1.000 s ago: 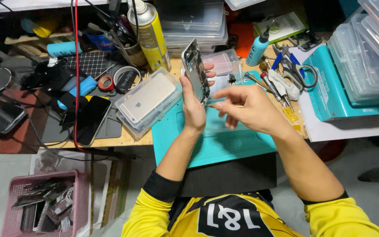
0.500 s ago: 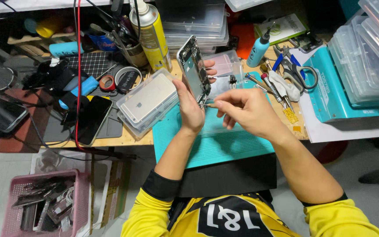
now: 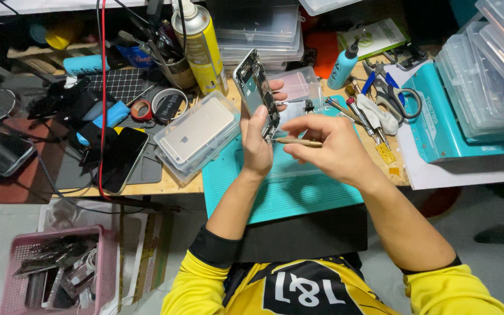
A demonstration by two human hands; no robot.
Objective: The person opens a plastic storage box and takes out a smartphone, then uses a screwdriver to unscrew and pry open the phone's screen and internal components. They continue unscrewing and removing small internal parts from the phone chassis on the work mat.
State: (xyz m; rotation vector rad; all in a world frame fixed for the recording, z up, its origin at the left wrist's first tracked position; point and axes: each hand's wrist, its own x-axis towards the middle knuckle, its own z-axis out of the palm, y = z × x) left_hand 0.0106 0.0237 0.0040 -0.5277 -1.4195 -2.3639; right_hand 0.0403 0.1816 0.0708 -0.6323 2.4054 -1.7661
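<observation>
The left hand point(image 3: 256, 140) holds an opened phone body point(image 3: 256, 90) upright above the teal work mat point(image 3: 287, 186), its fingers clamped around the frame: thumb along the near edge, fingertips point(image 3: 277, 93) wrapped over the far edge. The exposed inside faces the right hand point(image 3: 328, 146). That hand's fingers are closed together on a slim brass-coloured screwdriver point(image 3: 296, 141), pinched near its rear, with the tip pointing at the lower end of the phone body, just beside the left thumb.

By the look of it, the step in hand is working a small fastener or part at the bottom of the open phone. The next move seems to call for a steady left-hand hold and a fine, light twist from the right fingertips, keeping the tip square so it does not slip across the boards.

The point where tip meets phone is too small to make out, so I cannot tell whether it is seated in a screw. Any loose screw is invisible at this size. Beyond the right fingers lie more drivers and tweezers point(image 3: 360, 114) on the tabletop, partly overlapping. To the left of the left fingers sits a clear case with a silver phone back point(image 3: 196, 135); its contents underneath are hidden.
</observation>
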